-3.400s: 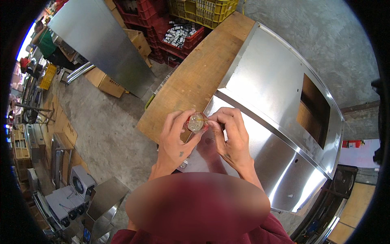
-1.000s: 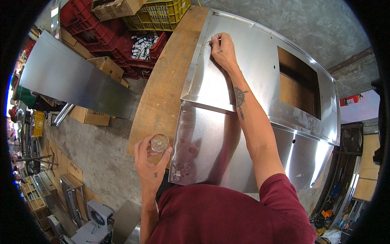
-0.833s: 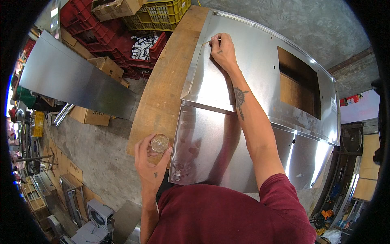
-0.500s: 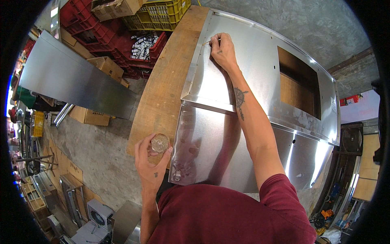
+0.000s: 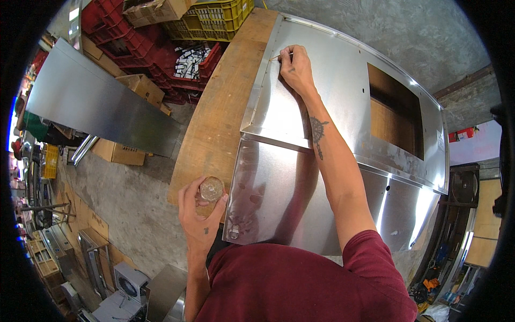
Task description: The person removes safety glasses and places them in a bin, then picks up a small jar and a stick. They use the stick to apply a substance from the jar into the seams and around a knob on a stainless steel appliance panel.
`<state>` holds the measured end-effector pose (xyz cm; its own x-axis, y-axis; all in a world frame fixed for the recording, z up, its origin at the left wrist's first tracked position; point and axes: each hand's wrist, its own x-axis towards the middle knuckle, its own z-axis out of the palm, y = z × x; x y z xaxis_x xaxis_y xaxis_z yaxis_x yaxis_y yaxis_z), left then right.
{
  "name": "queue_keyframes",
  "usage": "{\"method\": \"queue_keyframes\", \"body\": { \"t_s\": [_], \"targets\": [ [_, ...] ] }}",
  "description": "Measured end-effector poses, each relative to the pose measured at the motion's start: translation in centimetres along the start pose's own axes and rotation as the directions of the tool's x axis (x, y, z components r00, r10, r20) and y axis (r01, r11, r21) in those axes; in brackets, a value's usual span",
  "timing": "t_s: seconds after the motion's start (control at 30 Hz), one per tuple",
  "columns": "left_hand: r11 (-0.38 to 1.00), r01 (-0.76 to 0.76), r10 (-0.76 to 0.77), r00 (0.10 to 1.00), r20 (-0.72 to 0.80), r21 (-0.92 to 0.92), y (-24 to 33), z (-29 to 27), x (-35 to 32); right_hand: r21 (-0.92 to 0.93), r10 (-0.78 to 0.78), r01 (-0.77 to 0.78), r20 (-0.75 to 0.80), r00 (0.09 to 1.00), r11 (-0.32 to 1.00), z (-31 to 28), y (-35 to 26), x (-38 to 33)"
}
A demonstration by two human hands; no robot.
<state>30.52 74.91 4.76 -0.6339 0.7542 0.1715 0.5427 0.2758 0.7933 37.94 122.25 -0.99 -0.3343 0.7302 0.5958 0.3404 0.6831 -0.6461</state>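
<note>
My left hand (image 5: 200, 214) is wrapped round a small round container (image 5: 211, 189) with a pale brown, glossy top, held over the near corner of the wooden board. Stretched far across the metal cabinet (image 5: 338, 80), my right hand (image 5: 296, 67) pinches a thin stick (image 5: 275, 57). The stick's tip points left, at the raised rim along the cabinet's left side, where small spots run in a line. Whether the tip touches the rim is too small to tell. A rectangular opening (image 5: 396, 110) is cut in the cabinet's brushed surface, to the right of my forearm.
A wooden board (image 5: 214, 118) runs along the cabinet's left side. Beyond it stand red crates (image 5: 134, 51), a yellow crate (image 5: 217, 20) and cardboard boxes (image 5: 140, 90). A bent metal sheet (image 5: 96, 102) leans at left. A grey wall (image 5: 407, 37) rises behind the cabinet.
The stick and my right hand have shifted very slightly at the cabinet's left rim. My left hand holds the container in the same place.
</note>
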Motion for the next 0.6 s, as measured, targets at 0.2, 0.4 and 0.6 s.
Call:
{"method": "queue_keyframes", "body": {
  "t_s": [0.2,0.4,0.6],
  "targets": [
    [1.0,0.003,-0.003,1.0,0.001,-0.013,0.0,0.0,0.0,0.001,0.003,-0.003,-0.002,1.0,1.0,0.1,0.3,0.0],
    [1.0,0.013,-0.013,1.0,-0.004,-0.004,0.0,-0.3,-0.1,0.154,0.173,-0.178,0.046,0.984,0.972,-0.9,-1.7,0.0],
    [1.0,0.0,0.0,1.0,0.005,-0.023,0.3,-0.5,0.4,0.15,0.226,-0.21,-0.1,0.969,0.966,-4.5,-2.3,-0.7]
  ]
}}
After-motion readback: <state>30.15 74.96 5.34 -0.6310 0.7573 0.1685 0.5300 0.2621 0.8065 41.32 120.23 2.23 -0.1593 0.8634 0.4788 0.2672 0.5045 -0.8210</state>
